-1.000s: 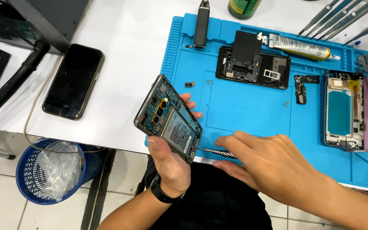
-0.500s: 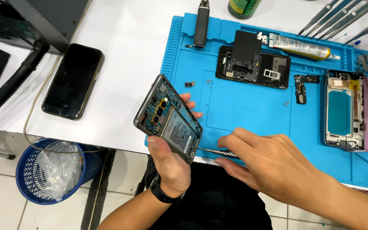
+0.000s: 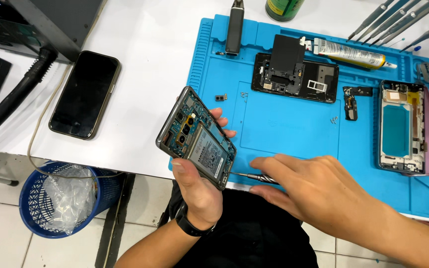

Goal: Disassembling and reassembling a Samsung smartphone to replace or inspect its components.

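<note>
White worktop (image 3: 145, 30) carries a bright blue silicone repair mat (image 3: 294, 134) with raised ridges along its far edge, and below the worktop's near edge a tiled floor shows with a blue mesh waste bin (image 3: 68, 198) lined with clear plastic. The left hand (image 3: 197, 191), with a dark watch at the wrist, has its grip closed around the lower end of an opened smartphone with its back cover off (image 3: 197, 139), green circuit board and silver battery exposed, held tilted above the near left corner of the mat. The right hand (image 3: 319, 191) lies flat and low over the mat's near edge, fingers reaching left; its grip seems to rest narrowly on a thin metal screwdriver (image 3: 251, 176), though the fingers hide most of the shaft and I cannot tell whether they pinch it. The screwdriver's tip points at the held phone's lower corner, just beside it. Farther back on the mat lie a black phone midframe (image 3: 294, 74), a second gutted phone frame with a teal panel (image 3: 400, 129), and a glue tube (image 3: 346, 52). An intact black smartphone (image 3: 84, 94) lies face up on the bare worktop to the left.
</note>
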